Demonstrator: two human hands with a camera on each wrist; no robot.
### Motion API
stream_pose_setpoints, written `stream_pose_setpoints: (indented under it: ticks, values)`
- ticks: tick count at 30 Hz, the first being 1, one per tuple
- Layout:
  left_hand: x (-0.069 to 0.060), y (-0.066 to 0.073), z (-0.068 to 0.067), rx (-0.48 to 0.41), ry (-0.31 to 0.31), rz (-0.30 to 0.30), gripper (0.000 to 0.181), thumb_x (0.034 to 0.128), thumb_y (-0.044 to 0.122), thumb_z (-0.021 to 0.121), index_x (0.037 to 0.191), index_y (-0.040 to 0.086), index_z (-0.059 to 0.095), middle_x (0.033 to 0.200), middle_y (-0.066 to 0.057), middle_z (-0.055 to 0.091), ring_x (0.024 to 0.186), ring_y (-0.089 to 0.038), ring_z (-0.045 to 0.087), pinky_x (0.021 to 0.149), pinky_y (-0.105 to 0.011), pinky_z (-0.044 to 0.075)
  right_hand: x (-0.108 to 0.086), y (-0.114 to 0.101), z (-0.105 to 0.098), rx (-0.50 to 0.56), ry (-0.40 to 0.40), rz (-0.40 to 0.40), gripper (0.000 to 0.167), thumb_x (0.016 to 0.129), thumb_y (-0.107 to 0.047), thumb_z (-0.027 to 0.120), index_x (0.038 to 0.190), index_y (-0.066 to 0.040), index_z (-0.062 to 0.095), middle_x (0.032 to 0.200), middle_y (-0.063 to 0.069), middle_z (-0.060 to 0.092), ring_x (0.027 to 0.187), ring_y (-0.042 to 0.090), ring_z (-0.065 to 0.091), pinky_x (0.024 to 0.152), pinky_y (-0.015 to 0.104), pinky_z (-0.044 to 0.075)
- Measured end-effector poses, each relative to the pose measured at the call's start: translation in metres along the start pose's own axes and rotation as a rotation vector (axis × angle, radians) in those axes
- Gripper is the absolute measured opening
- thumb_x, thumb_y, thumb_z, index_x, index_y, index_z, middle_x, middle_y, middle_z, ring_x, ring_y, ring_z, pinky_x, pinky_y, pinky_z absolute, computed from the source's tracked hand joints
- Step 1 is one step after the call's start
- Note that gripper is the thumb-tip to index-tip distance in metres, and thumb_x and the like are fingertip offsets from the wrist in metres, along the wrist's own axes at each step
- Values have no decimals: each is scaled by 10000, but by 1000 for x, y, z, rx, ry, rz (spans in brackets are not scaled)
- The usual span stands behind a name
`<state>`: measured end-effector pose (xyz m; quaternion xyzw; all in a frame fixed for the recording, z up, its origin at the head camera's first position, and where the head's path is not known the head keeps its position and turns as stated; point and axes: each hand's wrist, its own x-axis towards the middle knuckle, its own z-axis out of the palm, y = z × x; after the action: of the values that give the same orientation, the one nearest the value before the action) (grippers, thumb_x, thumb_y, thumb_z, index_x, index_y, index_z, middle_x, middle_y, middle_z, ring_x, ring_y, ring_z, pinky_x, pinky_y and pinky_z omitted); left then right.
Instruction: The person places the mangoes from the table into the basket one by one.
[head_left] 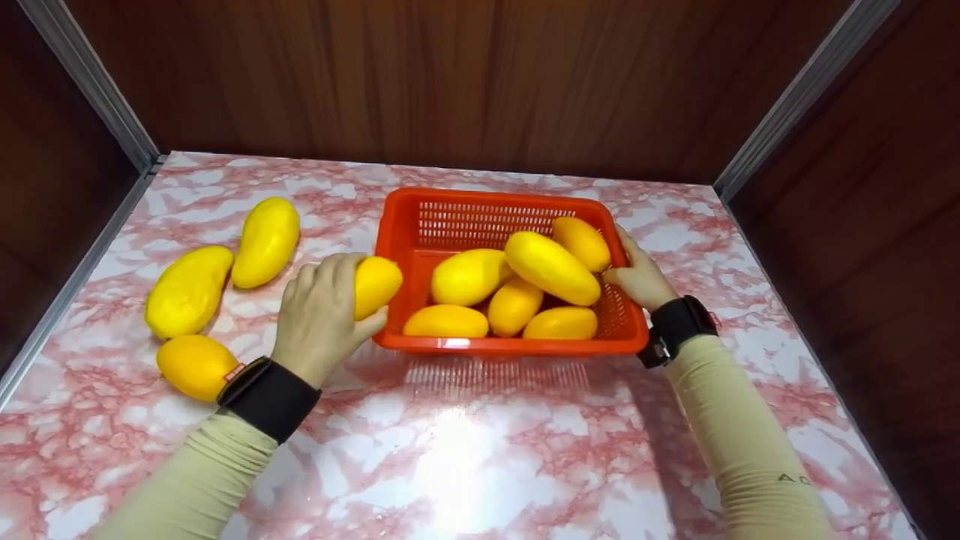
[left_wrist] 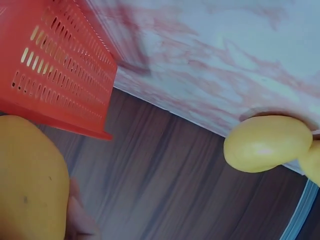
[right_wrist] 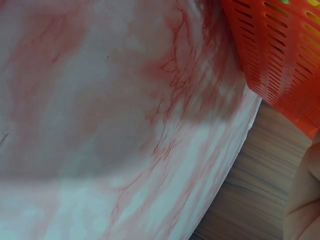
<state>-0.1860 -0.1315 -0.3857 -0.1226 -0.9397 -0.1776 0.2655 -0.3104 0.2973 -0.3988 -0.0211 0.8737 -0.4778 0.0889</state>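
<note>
the left hand is gripping a mango. right of it, the right hand is clasping a red basket.

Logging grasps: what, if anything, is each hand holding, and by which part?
Left hand: a yellow-orange oval mango, held round its left end. Right hand: a red perforated rectangular plastic basket, held by its right rim.

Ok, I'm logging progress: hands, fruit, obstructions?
Left hand gripping mango by basket. Right hand holding its right side. Six mangoes visible inside, three on table. Nothing visibly blocking.
</note>
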Motion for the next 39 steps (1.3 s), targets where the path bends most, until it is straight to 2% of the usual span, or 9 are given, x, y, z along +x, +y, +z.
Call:
stream_pose_setpoints:
  ticks: [4, 10, 15, 20, 28, 36, 39]
  values:
    - [4, 5, 5, 51, 37, 96, 625, 774, 329, 804, 1260, 19, 563, 1208, -191, 628, 975, -404, 550, 813, -478, 449, 1, 0, 0, -8, 8, 0, 960, 824, 4, 550, 1609, -267, 69, 1574, 213, 319, 1266, 334, 438, 1100, 457, 371]
    - [12, 13, 12, 78, 44, 201, 633, 779, 343, 833, 1275, 44, 577, 1269, -180, 615, 999, -416, 529, 835, -488, 465, 1, 2, 0, -9, 21, -4, 962, 812, 12, 556, 1609, -250, 87, 1574, 201, 328, 1274, 311, 427, 1122, 425, 335]
    - [19, 20, 21, 57, 58, 255, 582, 764, 333, 849, 1239, 91, 614, 1249, -208, 567, 947, -401, 478, 785, -465, 459, 1, 2, 0, -12, 22, -15, 957, 812, 16, 555, 1609, -241, 93, 1571, 201, 335, 1279, 308, 432, 1122, 431, 340]
    - [21, 29, 31, 26, 16, 291, 584, 757, 332, 855, 1267, 136, 646, 1195, -201, 565, 947, -364, 465, 762, -446, 485, 0, 0, 1, -11, 21, -23, 948, 815, 16, 557, 1609, -234, 105, 1572, 189, 339, 1280, 303, 433, 1117, 427, 350]
    - [22, 37, 41, -46, -72, 294, 623, 763, 326, 851, 1307, 111, 637, 1202, -202, 585, 982, -367, 478, 856, -470, 452, 1, 1, 1, 17, 17, -15, 949, 828, 21, 549, 1605, -282, 97, 1577, 200, 324, 1273, 321, 434, 1088, 434, 378]
    - [28, 43, 48, -144, -181, 246, 639, 802, 320, 816, 1352, 73, 605, 1275, -220, 586, 1068, -393, 502, 970, -481, 446, 0, 2, 2, 12, 20, -5, 958, 820, 8, 562, 1605, -287, 100, 1564, 192, 349, 1265, 306, 444, 1086, 413, 376]
    - [30, 45, 49, -154, -216, 233, 652, 808, 328, 809, 1372, 82, 593, 1307, -205, 585, 1113, -386, 505, 1001, -484, 441, 0, 2, 1, 10, 24, -4, 957, 817, 8, 562, 1606, -281, 105, 1561, 200, 349, 1251, 310, 448, 1067, 401, 383]
